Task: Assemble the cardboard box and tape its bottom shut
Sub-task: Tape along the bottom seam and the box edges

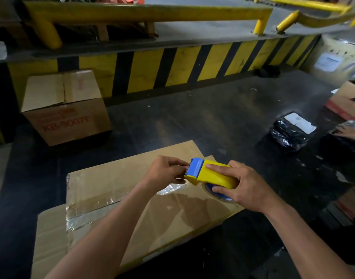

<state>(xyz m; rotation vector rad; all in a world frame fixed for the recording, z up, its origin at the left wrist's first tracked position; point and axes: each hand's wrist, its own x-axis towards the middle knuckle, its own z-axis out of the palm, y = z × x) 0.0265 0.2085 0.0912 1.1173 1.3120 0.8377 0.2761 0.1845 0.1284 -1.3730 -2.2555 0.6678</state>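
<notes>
A flattened brown cardboard box lies on the dark floor in front of me, with old clear tape strips across its left part. Above it my right hand grips a yellow and blue tape dispenser that carries a roll of clear tape. At the dispenser's blue cutter end, my left hand pinches the loose tape end. A crumpled bit of clear tape shows just under my left hand.
A closed cardboard box marked KB-900TE stands at the back left against a yellow and black striped dock wall. A black plastic-wrapped parcel lies to the right. Another person's hand and more boxes sit at the right edge.
</notes>
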